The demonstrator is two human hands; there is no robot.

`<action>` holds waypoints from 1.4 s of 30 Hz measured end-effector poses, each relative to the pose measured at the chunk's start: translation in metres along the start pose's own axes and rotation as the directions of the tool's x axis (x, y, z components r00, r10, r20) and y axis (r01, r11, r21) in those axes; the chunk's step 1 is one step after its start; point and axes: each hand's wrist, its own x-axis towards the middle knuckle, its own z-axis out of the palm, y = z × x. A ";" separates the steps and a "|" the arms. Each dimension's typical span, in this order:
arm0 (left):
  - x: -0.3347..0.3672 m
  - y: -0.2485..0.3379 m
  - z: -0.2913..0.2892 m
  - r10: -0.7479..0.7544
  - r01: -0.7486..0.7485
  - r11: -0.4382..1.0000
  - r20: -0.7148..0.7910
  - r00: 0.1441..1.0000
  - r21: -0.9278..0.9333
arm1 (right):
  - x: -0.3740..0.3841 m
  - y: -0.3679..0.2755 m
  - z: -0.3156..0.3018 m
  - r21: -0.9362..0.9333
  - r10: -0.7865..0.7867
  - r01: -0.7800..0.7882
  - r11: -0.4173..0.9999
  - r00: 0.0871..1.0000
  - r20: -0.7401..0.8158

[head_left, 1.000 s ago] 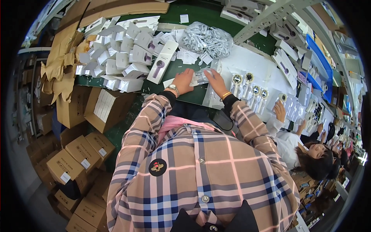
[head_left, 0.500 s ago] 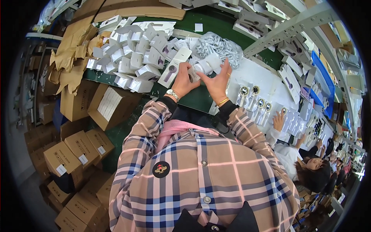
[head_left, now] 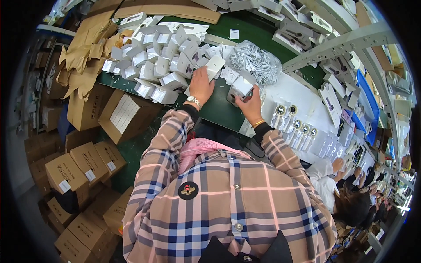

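My left hand (head_left: 201, 86) lies closed over a long white box whose raised end flap (head_left: 215, 66) stands out past its fingers; most of that box is hidden under the hand. To the right, my right hand (head_left: 250, 105) grips a small white carton (head_left: 241, 87) by its near right side. This carton is tilted, with its top flaps open and a dark printed side toward me. Just left of my left hand, several open white boxes (head_left: 173, 82) stand in a crowded cluster. Behind the carton sits a clear plastic bag (head_left: 254, 61) of pale grey coiled pieces.
Round-headed devices with handles (head_left: 280, 110) lie in rows on a white sheet (head_left: 302, 94) at right. A metal shelf post (head_left: 337, 46) slants over the table. An open brown carton (head_left: 125, 115) stands at left, above stacked cartons (head_left: 90, 164). A co-worker (head_left: 346, 201) sits at right.
My hands have moved apart. The left has shifted onto the long box; the right has come down and toward me with the carton. The co-worker's hand has drawn back from the devices.
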 end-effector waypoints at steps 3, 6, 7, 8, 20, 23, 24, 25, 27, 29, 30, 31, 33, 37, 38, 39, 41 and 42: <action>-0.008 -0.032 0.031 -0.154 0.163 0.952 -0.053 0.987 0.258 | -0.011 -0.002 -0.010 -0.321 -0.236 0.245 0.915 0.969 0.068; -0.012 -0.047 0.044 -0.231 0.226 0.860 -0.044 0.972 0.458 | -0.016 -0.002 -0.013 -0.398 -0.269 0.297 0.868 0.955 0.126; -0.012 -0.043 0.042 -0.253 0.223 0.889 0.024 0.967 0.400 | -0.019 0.000 -0.015 -0.342 -0.177 0.210 0.916 0.976 0.124; -0.012 -0.034 0.037 -0.269 0.222 0.915 0.096 0.958 0.337 | -0.021 0.002 -0.019 -0.288 -0.080 0.115 0.951 0.988 0.130; -0.092 -0.003 -0.125 -0.189 0.295 0.729 0.233 0.954 -0.617 | 0.014 0.007 0.013 -0.104 -0.207 0.240 0.965 0.944 0.256; -0.134 -0.012 -0.154 -0.323 0.411 0.688 0.254 0.912 -0.598 | 0.027 -0.005 0.037 -0.100 -0.232 0.268 0.958 0.931 0.281; -0.148 -0.015 -0.164 -0.406 0.479 0.668 0.260 0.876 -0.570 | 0.030 -0.010 0.046 -0.097 -0.241 0.279 0.955 0.926 0.292; -0.163 -0.019 -0.175 -0.488 0.546 0.641 0.262 0.832 -0.539 | 0.034 -0.017 0.055 -0.091 -0.244 0.283 0.955 0.922 0.300; -0.192 -0.041 -0.193 -0.528 0.522 0.687 0.147 0.836 -0.506 | 0.043 -0.041 0.074 -0.047 -0.273 0.301 0.952 0.911 0.309; -0.214 -0.057 -0.206 -0.553 0.501 0.731 0.027 0.833 -0.464 | 0.049 -0.053 0.092 -0.018 -0.291 0.313 0.950 0.903 0.317; -0.222 -0.065 -0.212 -0.669 0.537 0.656 -0.080 0.738 -0.529 | 0.051 -0.056 0.101 -0.035 -0.264 0.291 0.956 0.907 0.328; -0.228 -0.076 -0.217 -0.769 0.552 0.580 -0.180 0.613 -0.599 | 0.055 -0.061 0.112 -0.050 -0.240 0.272 0.961 0.909 0.341; -0.234 -0.116 -0.223 -0.772 0.557 0.594 -0.216 0.598 -0.580 | 0.062 -0.068 0.130 -0.064 -0.220 0.258 0.964 0.909 0.355; -0.231 -0.216 -0.214 -0.787 0.545 0.585 -0.259 0.560 -0.601 | 0.059 -0.072 0.153 -0.034 -0.328 0.354 0.935 0.895 0.302; -0.221 -0.242 -0.206 -0.797 0.506 0.553 -0.243 0.553 -0.662 | 0.056 -0.067 0.155 0.001 -0.293 0.308 0.951 0.902 0.316; -0.206 -0.254 -0.202 -0.805 0.466 0.512 -0.216 0.552 -0.722 | 0.051 -0.059 0.155 0.027 -0.250 0.255 0.967 0.912 0.326; -0.180 -0.258 -0.199 -0.840 0.459 0.418 -0.141 0.523 -0.784 | 0.037 -0.050 0.158 0.032 -0.186 0.186 0.982 0.929 0.320; -0.160 -0.251 -0.198 -0.871 0.453 0.323 -0.074 0.486 -0.831 | 0.026 -0.050 0.162 0.102 -0.146 0.120 0.988 0.940 0.308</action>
